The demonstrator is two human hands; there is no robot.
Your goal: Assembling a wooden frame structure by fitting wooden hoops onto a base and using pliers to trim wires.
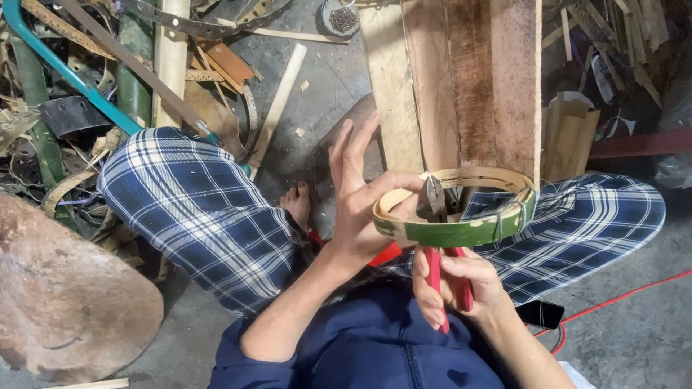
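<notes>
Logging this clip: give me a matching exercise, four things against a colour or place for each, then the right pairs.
Things:
1. bamboo hoop
2. pliers
3. cable
4. plank

Descriptions:
A. red handles, gripped by the right hand
B. red, lying on the floor at the right
C. green outside, held by the left hand
D. brown wood, beyond the knees

Pairs: 1-C, 2-A, 3-B, 4-D

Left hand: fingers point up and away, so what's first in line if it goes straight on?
Probably the wooden plank lying ahead; the left hand has its fingers angled toward the plank's near end. Depth is unclear, so they might pass over the bare floor first.
</notes>
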